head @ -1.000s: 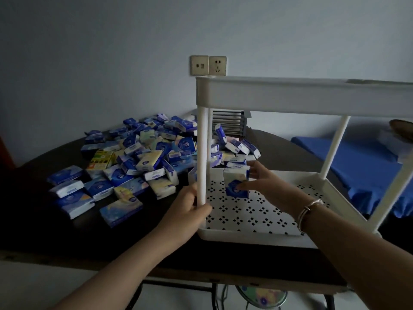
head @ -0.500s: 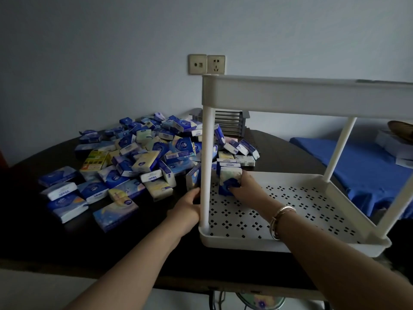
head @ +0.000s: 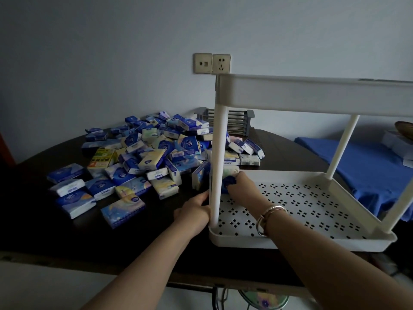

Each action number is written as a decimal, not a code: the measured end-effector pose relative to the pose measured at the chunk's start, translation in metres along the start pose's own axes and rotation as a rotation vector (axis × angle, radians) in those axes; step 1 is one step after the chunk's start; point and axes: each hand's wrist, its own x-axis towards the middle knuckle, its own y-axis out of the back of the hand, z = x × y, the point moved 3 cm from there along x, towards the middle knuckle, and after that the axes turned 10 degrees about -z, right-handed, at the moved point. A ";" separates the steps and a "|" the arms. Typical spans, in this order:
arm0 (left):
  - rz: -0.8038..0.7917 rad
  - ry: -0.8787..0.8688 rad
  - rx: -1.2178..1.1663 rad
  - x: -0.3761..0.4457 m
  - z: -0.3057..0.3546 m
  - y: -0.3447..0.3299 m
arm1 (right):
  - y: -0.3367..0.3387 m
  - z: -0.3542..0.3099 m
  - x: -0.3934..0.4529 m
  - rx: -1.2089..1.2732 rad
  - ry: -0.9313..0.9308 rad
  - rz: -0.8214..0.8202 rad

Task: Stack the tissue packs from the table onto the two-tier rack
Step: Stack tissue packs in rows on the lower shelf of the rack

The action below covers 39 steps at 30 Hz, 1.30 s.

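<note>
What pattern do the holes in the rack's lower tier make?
Small diamond-shaped clusters of holes, repeated in rows across the white lower tier; the head view shows it.

On the dark worktop (head: 55, 238), a heap of tissue packs (head: 154, 151) lies at ten o'clock of the white rack (head: 312, 239). The right hand (head: 242, 186) presses a pack (head: 230, 179) into the lower tier's far-left corner; the left hand (head: 194, 211) grips the post (head: 218, 175).
</note>
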 end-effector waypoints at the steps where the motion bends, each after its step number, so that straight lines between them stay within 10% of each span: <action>1: -0.011 0.000 -0.003 0.002 -0.003 0.000 | 0.000 0.000 -0.001 -0.002 -0.005 -0.007; 8: 0.046 -0.161 -0.018 -0.032 0.008 0.008 | 0.017 0.000 -0.044 0.051 -0.005 0.010; 13: 0.389 -0.405 0.379 -0.073 -0.001 0.040 | 0.024 0.001 -0.115 -0.076 0.309 0.229; 19: 0.582 0.019 0.868 -0.088 -0.039 0.102 | -0.002 -0.042 -0.179 -0.099 0.612 0.164; 26: 0.494 -0.167 0.589 -0.087 -0.070 0.124 | -0.064 -0.090 -0.147 -0.108 0.712 -0.014; 36: 0.345 -0.222 -0.593 -0.080 -0.065 0.154 | -0.115 -0.100 -0.030 -0.268 0.242 0.142; 39: 0.330 -0.221 -0.602 -0.068 -0.061 0.154 | -0.126 -0.102 -0.021 -0.382 0.193 0.136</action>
